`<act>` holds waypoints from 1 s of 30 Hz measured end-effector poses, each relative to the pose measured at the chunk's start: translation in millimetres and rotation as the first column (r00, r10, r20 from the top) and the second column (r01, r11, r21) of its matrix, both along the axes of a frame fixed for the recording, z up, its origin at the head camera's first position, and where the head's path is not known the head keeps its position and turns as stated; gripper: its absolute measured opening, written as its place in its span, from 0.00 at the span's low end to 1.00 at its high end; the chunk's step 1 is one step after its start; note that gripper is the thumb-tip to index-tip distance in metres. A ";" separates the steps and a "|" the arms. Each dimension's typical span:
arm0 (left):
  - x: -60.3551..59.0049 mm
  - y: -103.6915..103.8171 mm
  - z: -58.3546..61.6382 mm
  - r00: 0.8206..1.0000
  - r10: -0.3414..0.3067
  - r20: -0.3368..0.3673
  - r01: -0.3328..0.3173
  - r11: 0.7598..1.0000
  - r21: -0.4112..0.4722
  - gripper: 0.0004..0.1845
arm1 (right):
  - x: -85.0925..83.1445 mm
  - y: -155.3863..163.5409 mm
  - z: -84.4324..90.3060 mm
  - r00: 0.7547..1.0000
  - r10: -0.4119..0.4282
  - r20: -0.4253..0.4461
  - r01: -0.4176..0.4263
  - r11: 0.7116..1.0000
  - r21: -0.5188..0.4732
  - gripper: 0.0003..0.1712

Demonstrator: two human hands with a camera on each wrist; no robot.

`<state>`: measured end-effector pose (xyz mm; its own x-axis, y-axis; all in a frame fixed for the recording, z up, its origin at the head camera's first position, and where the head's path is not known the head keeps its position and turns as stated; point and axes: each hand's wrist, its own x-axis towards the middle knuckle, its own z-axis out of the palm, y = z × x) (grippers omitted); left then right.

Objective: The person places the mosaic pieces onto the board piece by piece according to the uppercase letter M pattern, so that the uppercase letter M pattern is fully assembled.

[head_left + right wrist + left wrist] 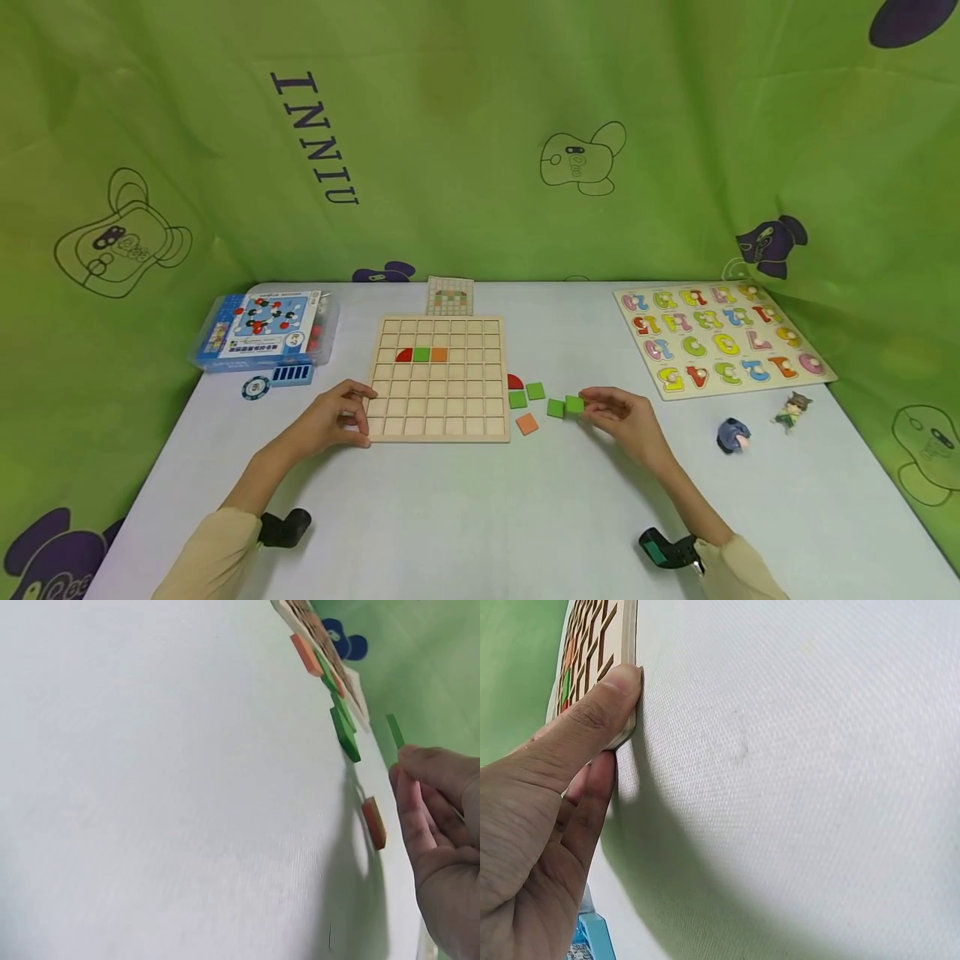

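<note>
My right hand (621, 419) pinches a green square tile (574, 405) between thumb and fingers; the right wrist view shows this tile (395, 730) held up off the table. With thumb and fingers, my left hand (339, 414) grips the lower left corner of a wooden grid board (438, 436). A red quarter-round tile (405, 356), a green square (422, 355) and an orange square (438, 356) lie side by side in one row of its cells. Right of the board are loose tiles: green squares (535, 391), an orange square (527, 424) and a red quarter-round (515, 382).
A pattern card (450, 285) lies behind the board. At back left stand a plastic case (262, 329), a round chip (256, 388) and a blue striped piece (292, 375). Rightward are a number puzzle (720, 342) and two small figurines (732, 436). Another orange tile (373, 823) lies near my right hand.
</note>
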<state>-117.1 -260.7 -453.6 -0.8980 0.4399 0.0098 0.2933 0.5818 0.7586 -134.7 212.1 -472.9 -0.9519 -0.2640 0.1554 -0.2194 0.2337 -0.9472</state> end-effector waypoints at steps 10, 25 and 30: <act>0.6 0.5 0.5 1.000 0.011 0.012 -0.011 1.000 0.007 0.12 | -18.9 -11.3 -3.1 1.000 -0.011 -0.011 0.011 1.000 -0.026 0.17; -0.7 0.6 -0.2 1.000 -0.004 -0.013 0.005 1.000 0.023 0.13 | -45.7 -31.8 -11.6 1.000 -0.011 -0.004 0.011 0.999 -0.036 0.17; -0.7 0.6 -0.1 1.000 -0.005 -0.021 0.005 1.000 0.026 0.13 | -53.3 -40.9 -14.0 0.999 -0.006 -0.037 0.006 1.000 -0.017 0.17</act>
